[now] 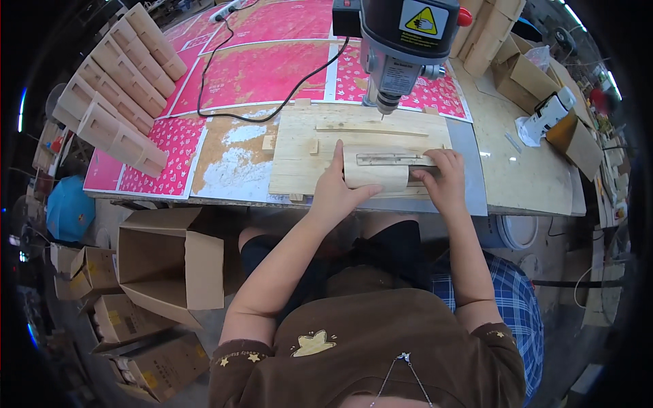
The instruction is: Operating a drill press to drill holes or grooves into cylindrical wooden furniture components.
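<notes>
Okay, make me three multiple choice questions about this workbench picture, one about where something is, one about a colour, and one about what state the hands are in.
1. Where does the small wooden piece with the metal hinge strip lie?
A. On the plywood board under the drill press
B. Inside the open cardboard box on the floor
C. On the stack of wooden parts at the far left

2. What colour are the patterned sheets covering the table?
A. Green
B. Pink-red
C. Yellow

3. What are the two hands doing?
A. Both hang clear of the bench
B. One holds a cable
C. Both press on the wooden piece

Answers:
1 A: the piece rests on the plywood board, just in front of the drill press.
2 B: the sheets are pink-red with small white marks.
3 C: the left hand and right hand lie at either end of the piece, fingers on it.
</notes>
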`<state>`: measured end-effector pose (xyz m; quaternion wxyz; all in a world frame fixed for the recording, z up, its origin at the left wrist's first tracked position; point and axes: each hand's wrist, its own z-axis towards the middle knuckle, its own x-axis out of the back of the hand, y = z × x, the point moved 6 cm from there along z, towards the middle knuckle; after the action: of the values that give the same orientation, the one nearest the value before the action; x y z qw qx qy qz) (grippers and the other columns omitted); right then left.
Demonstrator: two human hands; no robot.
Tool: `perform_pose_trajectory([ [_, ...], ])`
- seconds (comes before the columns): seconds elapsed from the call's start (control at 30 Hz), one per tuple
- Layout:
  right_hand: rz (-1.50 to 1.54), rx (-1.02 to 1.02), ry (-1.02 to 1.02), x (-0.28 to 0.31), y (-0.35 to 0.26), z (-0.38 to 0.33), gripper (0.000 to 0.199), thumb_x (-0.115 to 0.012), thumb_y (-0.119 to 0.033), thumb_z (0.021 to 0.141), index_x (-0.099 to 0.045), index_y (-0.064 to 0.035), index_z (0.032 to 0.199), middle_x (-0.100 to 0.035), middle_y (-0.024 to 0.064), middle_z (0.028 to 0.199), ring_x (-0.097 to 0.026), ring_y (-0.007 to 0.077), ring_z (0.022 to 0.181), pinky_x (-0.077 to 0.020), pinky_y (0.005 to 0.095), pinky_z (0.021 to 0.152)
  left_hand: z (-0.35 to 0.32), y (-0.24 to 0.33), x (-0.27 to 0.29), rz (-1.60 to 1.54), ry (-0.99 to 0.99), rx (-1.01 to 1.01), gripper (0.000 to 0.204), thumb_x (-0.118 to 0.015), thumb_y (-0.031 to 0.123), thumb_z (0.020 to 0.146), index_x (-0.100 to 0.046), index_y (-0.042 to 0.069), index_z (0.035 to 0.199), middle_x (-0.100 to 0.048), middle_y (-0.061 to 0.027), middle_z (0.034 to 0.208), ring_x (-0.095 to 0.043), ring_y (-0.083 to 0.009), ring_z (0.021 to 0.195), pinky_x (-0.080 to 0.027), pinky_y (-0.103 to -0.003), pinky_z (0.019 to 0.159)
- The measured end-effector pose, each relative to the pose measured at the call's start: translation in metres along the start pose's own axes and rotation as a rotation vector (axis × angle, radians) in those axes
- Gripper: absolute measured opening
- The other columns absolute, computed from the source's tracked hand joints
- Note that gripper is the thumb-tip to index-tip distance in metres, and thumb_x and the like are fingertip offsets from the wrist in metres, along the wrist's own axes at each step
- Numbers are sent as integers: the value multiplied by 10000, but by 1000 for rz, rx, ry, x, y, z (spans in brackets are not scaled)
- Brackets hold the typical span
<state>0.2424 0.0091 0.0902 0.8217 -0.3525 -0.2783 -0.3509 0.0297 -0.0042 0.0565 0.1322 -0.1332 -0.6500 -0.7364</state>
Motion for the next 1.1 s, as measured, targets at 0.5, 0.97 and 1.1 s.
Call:
perform_pose_trajectory([
  [0.5, -112, -12, 59, -38, 16, 52, 439, -754, -114, 577, -577, -55, 974, -560, 103, 934, -478, 315, 923, -390, 391, 835, 52, -53, 22, 403, 242, -273, 652, -794, 275, 515, -581, 94, 1104, -557, -56, 920, -525, -232, 879, -315, -393, 788],
  [0.97, 489, -122, 300, 85, 1, 214, 354, -494, -320, 888, -527, -49, 1114, -563, 45, 965, -510, 109, 768, -423, 233, 641, 57, -57, 25, 351, 204, -423, 410, -782, 219, 527, -647, 113, 899, -551, -42, 684, -534, -235, 718, -369, -364, 697],
  [1.1, 230, -134, 144, 84, -1, 232, 350, -458, -356, 875, -606, -44, 926, -608, 80, 796, -558, 196, 731, -427, 278, 644, 66, -52, 21, 347, 172, -414, 402, -783, 217, 528, -649, 107, 891, -542, -54, 663, -523, -254, 675, -393, -373, 649],
])
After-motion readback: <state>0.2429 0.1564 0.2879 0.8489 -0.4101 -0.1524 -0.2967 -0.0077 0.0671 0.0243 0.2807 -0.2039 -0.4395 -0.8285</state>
